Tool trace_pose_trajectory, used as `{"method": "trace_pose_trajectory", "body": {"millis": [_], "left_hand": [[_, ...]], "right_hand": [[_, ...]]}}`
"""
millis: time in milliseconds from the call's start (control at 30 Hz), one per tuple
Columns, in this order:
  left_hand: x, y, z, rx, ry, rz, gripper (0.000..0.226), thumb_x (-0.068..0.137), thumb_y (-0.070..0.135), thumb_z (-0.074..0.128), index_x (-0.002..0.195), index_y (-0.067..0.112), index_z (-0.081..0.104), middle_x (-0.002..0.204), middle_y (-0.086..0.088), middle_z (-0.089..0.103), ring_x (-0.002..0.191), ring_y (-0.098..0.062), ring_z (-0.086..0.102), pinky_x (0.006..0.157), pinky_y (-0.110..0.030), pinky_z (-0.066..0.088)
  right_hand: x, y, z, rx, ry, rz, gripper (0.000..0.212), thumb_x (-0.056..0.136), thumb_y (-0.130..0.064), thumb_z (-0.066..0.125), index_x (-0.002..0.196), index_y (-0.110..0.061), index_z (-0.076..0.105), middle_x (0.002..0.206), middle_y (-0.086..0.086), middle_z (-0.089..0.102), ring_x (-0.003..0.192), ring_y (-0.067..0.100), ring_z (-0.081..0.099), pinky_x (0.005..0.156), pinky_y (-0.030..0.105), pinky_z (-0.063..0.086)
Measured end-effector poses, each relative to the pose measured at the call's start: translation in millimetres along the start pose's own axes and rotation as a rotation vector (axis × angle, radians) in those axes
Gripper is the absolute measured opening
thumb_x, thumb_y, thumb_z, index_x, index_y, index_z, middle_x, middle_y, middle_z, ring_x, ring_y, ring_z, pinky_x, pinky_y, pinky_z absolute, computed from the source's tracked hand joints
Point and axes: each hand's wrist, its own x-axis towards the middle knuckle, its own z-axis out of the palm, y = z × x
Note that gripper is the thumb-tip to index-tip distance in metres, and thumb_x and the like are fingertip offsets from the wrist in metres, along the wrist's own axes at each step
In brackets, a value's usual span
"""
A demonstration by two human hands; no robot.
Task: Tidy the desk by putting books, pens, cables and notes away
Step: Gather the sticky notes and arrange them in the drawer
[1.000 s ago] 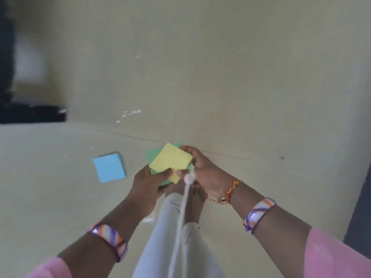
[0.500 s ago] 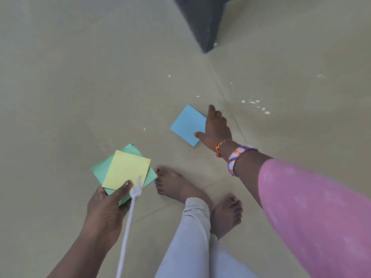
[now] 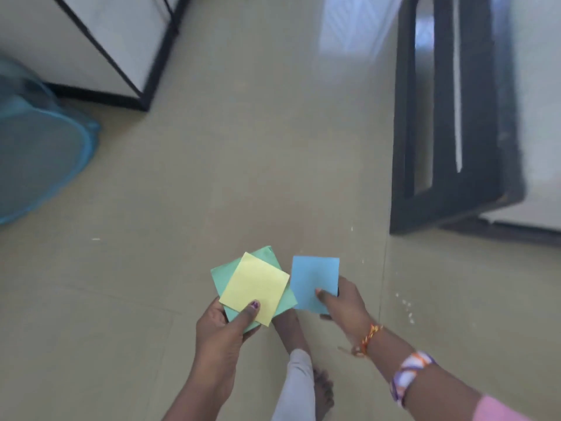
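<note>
My left hand [image 3: 224, 329] pinches two square notes above the floor, a yellow note [image 3: 253, 287] lying on top of a green note [image 3: 288, 300], with the thumb pressed on the yellow one. Just to the right, my right hand [image 3: 344, 302] pinches a blue note [image 3: 312, 281] by its lower edge, thumb on its face. The blue note hangs close beside the green one. Both hands are held in front of me at the lower middle of the view.
The beige tiled floor [image 3: 243, 165] spreads below. A black-framed white furniture piece [image 3: 121, 47] stands at the upper left, a blue mesh cover [image 3: 36, 153] at the left edge, a dark frame [image 3: 449, 123] at the right. My foot [image 3: 321, 393] is underneath.
My right hand has lifted the blue note off the floor and brought it beside the stack in my left hand. The view has swung up across the room.
</note>
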Motion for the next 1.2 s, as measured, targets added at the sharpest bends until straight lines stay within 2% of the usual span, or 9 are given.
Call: {"method": "trace_pose_trajectory", "body": {"millis": [200, 300, 400, 533, 633, 733, 900, 1000, 1200], "left_hand": [[-133, 148, -38, -0.086, -0.057, 0.249, 0.008, 0.079, 0.005, 0.07, 0.085, 0.01, 0.067, 0.071, 0.006, 0.071, 0.069, -0.011, 0.062, 0.07, -0.025, 0.047], [-190, 200, -86, -0.144, 0.019, 0.344, 0.023, 0.065, 0.016, 0.073, 0.086, 0.009, 0.067, 0.082, -0.002, 0.072, 0.076, -0.013, 0.064, 0.074, -0.028, 0.047], [-237, 234, -144, -0.19, 0.003, 0.329, 0.042, 0.063, 0.021, 0.071, 0.101, 0.004, 0.066, 0.098, -0.012, 0.073, 0.091, -0.026, 0.067, 0.084, -0.036, 0.051], [-284, 258, -228, -0.253, 0.077, 0.363, 0.023, 0.083, 0.012, 0.064, 0.105, 0.004, 0.066, 0.104, -0.016, 0.071, 0.099, -0.031, 0.065, 0.094, -0.044, 0.047], [-312, 259, -283, -0.293, 0.149, 0.457, 0.018, 0.082, 0.01, 0.066, 0.1, 0.009, 0.067, 0.101, -0.011, 0.072, 0.092, -0.027, 0.066, 0.084, -0.039, 0.05], [-321, 254, -332, -0.323, 0.283, 0.476, 0.027, 0.076, 0.002, 0.071, 0.1, 0.011, 0.063, 0.097, -0.012, 0.072, 0.084, -0.025, 0.068, 0.07, -0.035, 0.054], [-319, 253, -431, -0.316, 0.498, 0.476, 0.023, 0.079, 0.002, 0.069, 0.1, 0.006, 0.059, 0.091, -0.01, 0.068, 0.073, -0.014, 0.069, 0.061, -0.027, 0.053], [-322, 269, -505, -0.443, 0.63, 0.58, 0.02, 0.082, 0.012, 0.068, 0.1, 0.01, 0.058, 0.106, -0.017, 0.065, 0.087, -0.021, 0.063, 0.075, -0.036, 0.05], [-323, 243, -606, -0.551, 1.127, 0.547, 0.041, 0.084, 0.014, 0.064, 0.122, 0.008, 0.049, 0.122, -0.013, 0.054, 0.108, -0.026, 0.053, 0.094, -0.039, 0.046]], "right_hand": [[-177, -163, 12, -0.016, -0.222, -0.377, 0.021, 0.092, -0.008, 0.054, 0.11, -0.021, 0.053, 0.106, 0.003, 0.064, 0.089, 0.016, 0.064, 0.056, 0.024, 0.054], [-254, -224, 39, -0.062, -0.416, -0.494, 0.02, 0.098, -0.017, 0.045, 0.111, -0.025, 0.057, 0.103, -0.004, 0.068, 0.089, 0.014, 0.066, 0.064, 0.026, 0.055], [-317, -263, 74, -0.147, -0.598, -0.578, 0.022, 0.099, -0.023, 0.041, 0.111, -0.028, 0.059, 0.104, -0.004, 0.071, 0.093, 0.014, 0.068, 0.07, 0.028, 0.055], [-384, -298, 134, -0.182, -0.834, -0.568, 0.03, 0.1, -0.031, 0.037, 0.117, -0.019, 0.059, 0.108, 0.005, 0.071, 0.093, 0.02, 0.066, 0.071, 0.031, 0.054], [-429, -308, 184, -0.289, -0.969, -0.62, 0.025, 0.096, -0.035, 0.046, 0.113, -0.024, 0.06, 0.105, 0.004, 0.072, 0.088, 0.019, 0.067, 0.07, 0.032, 0.054], [-456, -306, 235, -0.408, -0.959, -0.619, 0.021, 0.089, -0.016, 0.06, 0.11, -0.02, 0.059, 0.098, 0.001, 0.073, 0.08, 0.015, 0.07, 0.059, 0.026, 0.053], [-496, -312, 343, -0.527, -0.965, -0.57, 0.025, 0.086, 0.005, 0.055, 0.106, -0.011, 0.056, 0.096, 0.012, 0.07, 0.073, 0.017, 0.07, 0.052, 0.023, 0.052], [-529, -331, 429, -0.491, -1.03, -0.562, 0.02, 0.088, 0.007, 0.05, 0.106, 0.0, 0.055, 0.077, 0.013, 0.064, 0.046, 0.011, 0.062, 0.039, 0.02, 0.044], [-538, -336, 543, -0.405, -1.033, -0.441, 0.013, 0.097, -0.009, 0.043, 0.098, -0.008, 0.056, 0.083, 0.006, 0.061, 0.074, 0.019, 0.06, 0.058, 0.033, 0.051]]}}
